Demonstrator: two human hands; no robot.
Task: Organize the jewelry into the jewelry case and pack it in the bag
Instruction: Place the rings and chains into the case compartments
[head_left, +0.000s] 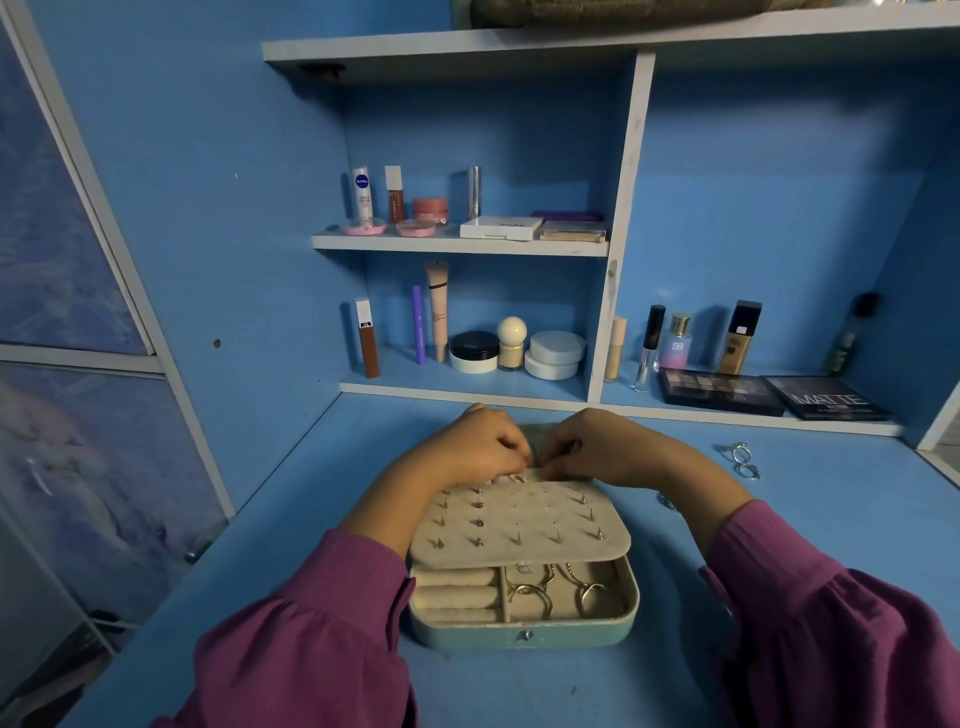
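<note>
A pale green jewelry case (524, 636) lies open on the blue desk in front of me. Its beige earring panel (524, 519) is folded down over the tray and shows several stud posts. Below the panel, gold rings and chains (550, 590) lie in the right compartments beside beige ring rolls (454, 592). My left hand (467, 449) and my right hand (608, 449) meet at the panel's far edge, fingers curled and pinching there; I cannot make out what they pinch. Two silver rings (743, 460) lie on the desk to the right.
Behind the case, blue shelves hold cosmetics: tubes, jars and compacts (498, 353) in the middle, bottles and two dark eyeshadow palettes (769, 395) on the right. A small metal piece (667, 503) lies by my right wrist. A cupboard door stands at the left.
</note>
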